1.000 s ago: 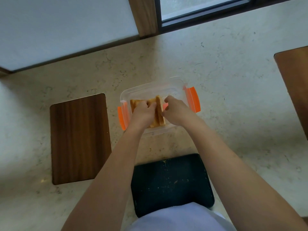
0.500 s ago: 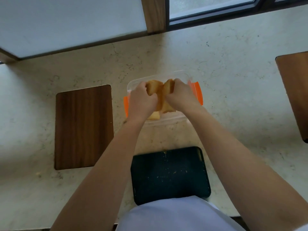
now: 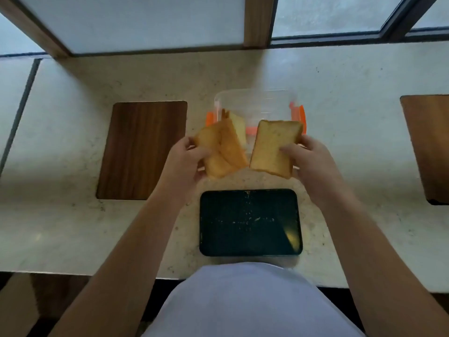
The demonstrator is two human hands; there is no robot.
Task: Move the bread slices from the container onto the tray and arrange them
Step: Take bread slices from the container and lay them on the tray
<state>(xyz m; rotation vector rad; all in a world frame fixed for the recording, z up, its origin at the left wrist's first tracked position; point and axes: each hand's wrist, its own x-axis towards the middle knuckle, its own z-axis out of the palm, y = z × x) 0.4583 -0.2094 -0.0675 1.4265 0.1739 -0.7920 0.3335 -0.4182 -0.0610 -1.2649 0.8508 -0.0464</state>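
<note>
A clear plastic container (image 3: 255, 99) with orange clips stands at the back middle of the counter. My left hand (image 3: 184, 164) grips a fanned bunch of golden bread slices (image 3: 221, 147), lifted above the container's near left corner. My right hand (image 3: 308, 161) holds a single toasted bread slice (image 3: 273, 147) by its right edge, just in front of the container. Both are in the air, side by side. The dark tray (image 3: 250, 222) lies flat below them near the counter's front edge, with only crumbs on it.
A dark wooden board (image 3: 143, 149) lies left of the container. Another wooden board (image 3: 430, 144) sits at the right edge of the view. Windows and a wooden post run along the back of the pale stone counter (image 3: 352, 117).
Both hands have lifted out of the container and drawn toward me, each carrying bread. The slices have spread apart, left and right.
</note>
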